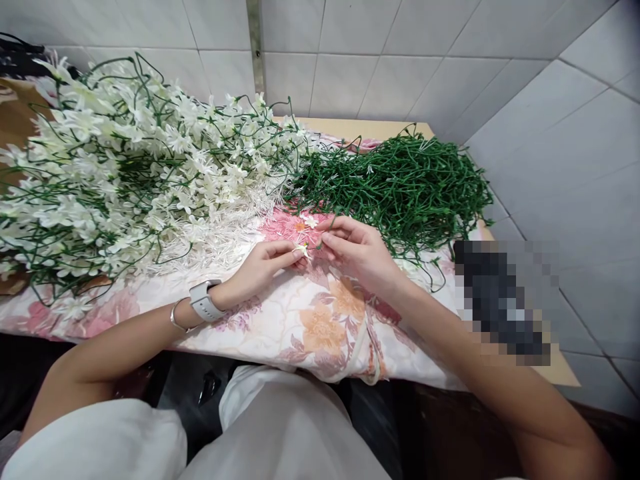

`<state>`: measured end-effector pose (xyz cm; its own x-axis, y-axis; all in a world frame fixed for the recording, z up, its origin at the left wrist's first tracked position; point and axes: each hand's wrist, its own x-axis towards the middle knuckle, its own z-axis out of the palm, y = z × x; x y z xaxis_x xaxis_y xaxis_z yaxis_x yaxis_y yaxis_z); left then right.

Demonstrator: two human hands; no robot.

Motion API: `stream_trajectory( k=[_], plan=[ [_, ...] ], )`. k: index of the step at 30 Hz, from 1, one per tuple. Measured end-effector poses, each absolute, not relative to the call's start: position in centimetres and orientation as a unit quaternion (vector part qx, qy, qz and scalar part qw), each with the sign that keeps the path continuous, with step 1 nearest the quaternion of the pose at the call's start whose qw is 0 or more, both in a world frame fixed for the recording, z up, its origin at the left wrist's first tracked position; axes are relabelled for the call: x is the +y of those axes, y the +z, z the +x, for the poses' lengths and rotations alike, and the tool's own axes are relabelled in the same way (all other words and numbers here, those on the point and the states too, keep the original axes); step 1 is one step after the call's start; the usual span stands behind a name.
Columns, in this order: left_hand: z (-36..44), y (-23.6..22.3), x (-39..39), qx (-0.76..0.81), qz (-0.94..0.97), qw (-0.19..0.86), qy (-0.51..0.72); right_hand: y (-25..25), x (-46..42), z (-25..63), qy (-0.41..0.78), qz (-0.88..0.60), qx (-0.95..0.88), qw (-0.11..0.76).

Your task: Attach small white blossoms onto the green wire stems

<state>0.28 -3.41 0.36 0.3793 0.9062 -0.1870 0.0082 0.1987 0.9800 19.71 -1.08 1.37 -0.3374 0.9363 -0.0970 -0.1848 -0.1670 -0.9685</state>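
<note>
My left hand [270, 265] is closed in a pinch on a small white artificial flower [303, 250]. Just to its right, the thumb and fingers of my right hand [361, 252] are pinched round a thin green artificial stem [320, 245], close to the flower. Whether stem and flower are joined is too small to tell. Another white blossom [310, 221] lies on the cloth behind my fingertips. Beyond my right hand spreads a tangled heap of green stems [400, 187]. A large pile of white artificial flowers on green stems [165, 147] fills the left side.
Thin white strands [220, 243] lie in front of the flower pile. A floral cloth [320, 327] covers the table, with a loose cord [363, 340] near its front edge. A blurred dark object [500, 300] sits at the right. Tiled walls [350, 80] stand behind and to the right.
</note>
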Motion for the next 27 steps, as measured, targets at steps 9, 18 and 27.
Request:
stream_trajectory(
  k=[9, 18, 27],
  plan=[
    [0.5, 0.9, -3.5, 0.445, 0.499, 0.631, 0.393, 3.3, -1.6, 20.3, 0.609, -0.421, -0.59, 0.322],
    [0.6, 1.0, -3.7, 0.44, 0.474, 0.656, 0.388, 3.0, -1.1, 20.8, 0.557, -0.418, -0.661, 0.279],
    [0.4, 0.6, -3.7, 0.435, 0.505, 0.652, 0.36, 3.1, -1.2, 20.7, 0.556, -0.422, -0.662, 0.273]
  ],
)
